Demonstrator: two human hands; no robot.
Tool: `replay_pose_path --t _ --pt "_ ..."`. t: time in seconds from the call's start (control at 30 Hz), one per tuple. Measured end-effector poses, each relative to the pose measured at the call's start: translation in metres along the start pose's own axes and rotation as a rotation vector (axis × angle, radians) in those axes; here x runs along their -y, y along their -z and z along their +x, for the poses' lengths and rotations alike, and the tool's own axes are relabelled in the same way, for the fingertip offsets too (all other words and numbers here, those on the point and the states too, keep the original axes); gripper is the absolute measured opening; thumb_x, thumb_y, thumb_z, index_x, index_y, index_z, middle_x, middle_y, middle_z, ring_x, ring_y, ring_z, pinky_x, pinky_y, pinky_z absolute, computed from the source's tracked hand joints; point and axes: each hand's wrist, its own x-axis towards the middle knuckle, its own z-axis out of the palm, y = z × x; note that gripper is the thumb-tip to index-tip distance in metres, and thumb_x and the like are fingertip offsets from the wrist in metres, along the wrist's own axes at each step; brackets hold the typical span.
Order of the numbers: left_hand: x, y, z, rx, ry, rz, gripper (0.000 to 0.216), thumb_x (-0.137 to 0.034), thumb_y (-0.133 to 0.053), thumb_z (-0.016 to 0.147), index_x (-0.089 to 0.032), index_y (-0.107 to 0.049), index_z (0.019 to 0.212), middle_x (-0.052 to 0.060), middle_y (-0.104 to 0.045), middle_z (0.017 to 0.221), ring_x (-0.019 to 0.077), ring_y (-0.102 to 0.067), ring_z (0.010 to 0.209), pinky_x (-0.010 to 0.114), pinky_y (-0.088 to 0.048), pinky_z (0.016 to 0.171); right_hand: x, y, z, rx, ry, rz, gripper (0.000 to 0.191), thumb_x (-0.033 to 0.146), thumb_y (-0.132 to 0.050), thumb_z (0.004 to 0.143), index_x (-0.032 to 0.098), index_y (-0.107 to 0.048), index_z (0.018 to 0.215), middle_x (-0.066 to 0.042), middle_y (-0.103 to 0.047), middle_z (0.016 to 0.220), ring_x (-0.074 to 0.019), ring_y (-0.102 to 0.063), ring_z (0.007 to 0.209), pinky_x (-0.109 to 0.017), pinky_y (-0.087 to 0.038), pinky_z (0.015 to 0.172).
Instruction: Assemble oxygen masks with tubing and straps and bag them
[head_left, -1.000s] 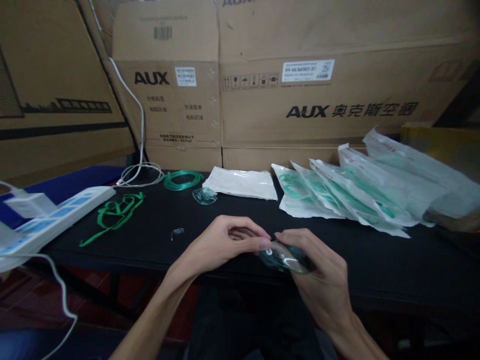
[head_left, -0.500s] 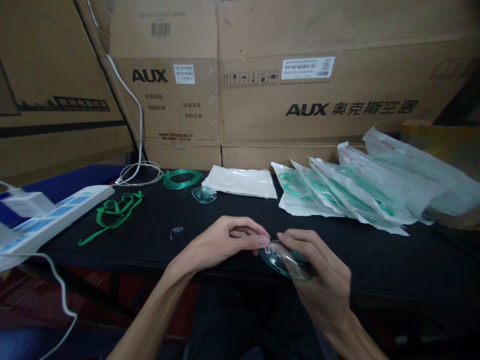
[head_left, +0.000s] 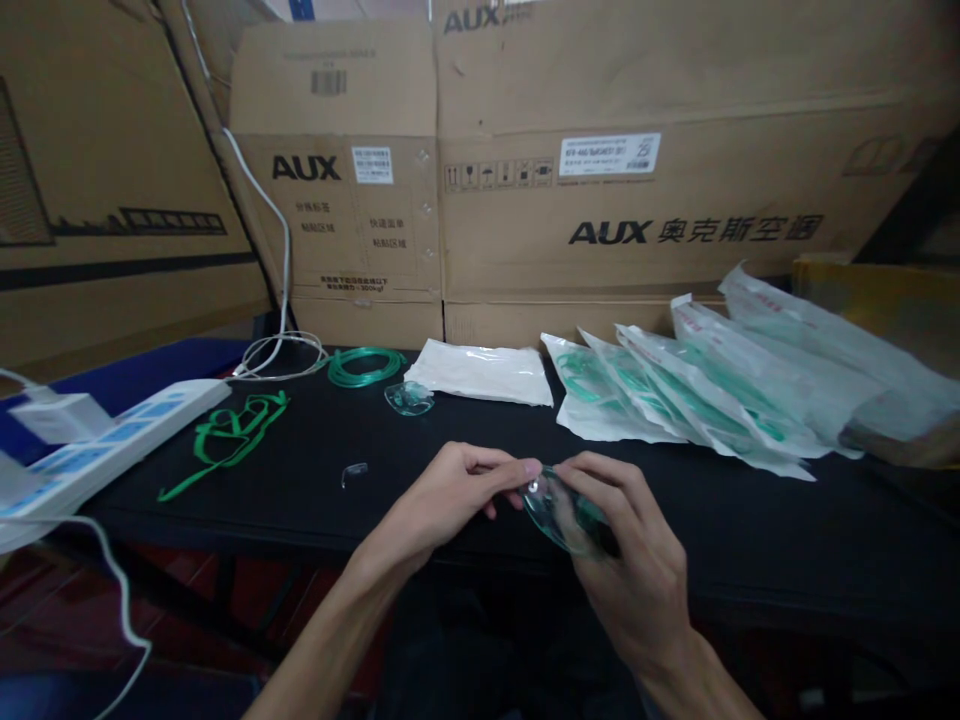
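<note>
A clear, green-tinted oxygen mask (head_left: 559,515) is held over the front edge of the black table. My right hand (head_left: 637,545) wraps round its right side, fingers over the top and palm behind. My left hand (head_left: 469,490) pinches the mask's left tip between thumb and fingers, close to a small whitish spot on it. On the table left of my hands lies a small clear bent piece (head_left: 354,472). Farther back sit a clear plastic part (head_left: 409,399), a coil of green tubing (head_left: 365,367) and a tangled green elastic strap (head_left: 236,432).
Several sealed packs (head_left: 720,385) with green contents overlap at the right. A white pouch (head_left: 480,372) lies at the back middle. A white power strip (head_left: 120,445) with cables runs along the left. Cardboard boxes (head_left: 510,240) stand behind the table (head_left: 450,425).
The camera view has tilted up slightly. My right hand and the mask have shifted a little left, and the mask has turned slightly. Both hands keep their hold on it.
</note>
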Motion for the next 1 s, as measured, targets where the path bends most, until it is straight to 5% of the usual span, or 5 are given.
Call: replay_pose_path --t 0.17,0.37,1.0 --pt "0.0 -0.004 0.002 -0.143 -0.131 -0.018 0.03 -0.043 -0.069 0.088 -0.015 -0.08 0.086 0.002 -0.069 0.078 0.0123 -0.049 0.067 0.023 -0.038 0.062 0.003 0.004 0.01 0.149 -0.141 0.183 0.065 0.015 -0.065 0.085 0.022 -0.043 0.146 -0.016 -0.053 0.141 -0.0289 -0.054 0.132 -0.046 -0.049 0.11" --pt "0.0 -0.011 0.001 -0.152 -0.194 0.056 0.027 -0.042 -0.069 0.09 -0.018 -0.083 0.092 0.001 -0.071 0.076 0.0133 -0.052 0.068 0.023 -0.04 0.063 -0.003 0.005 0.016 0.183 -0.457 0.344 0.032 0.032 -0.067 0.092 0.024 -0.064 0.123 -0.007 -0.072 0.118 -0.0245 -0.071 0.105 -0.037 -0.056 0.096" --pt "-0.002 -0.014 0.001 -0.187 -0.204 0.102 0.03 -0.04 -0.068 0.089 -0.015 -0.079 0.076 -0.002 -0.061 0.062 0.0115 -0.047 0.062 0.024 -0.036 0.059 0.001 0.003 0.018 0.162 -0.546 0.486 0.024 0.024 -0.069 0.089 0.026 -0.067 0.114 -0.001 -0.073 0.107 -0.0181 -0.07 0.096 -0.028 -0.054 0.086"
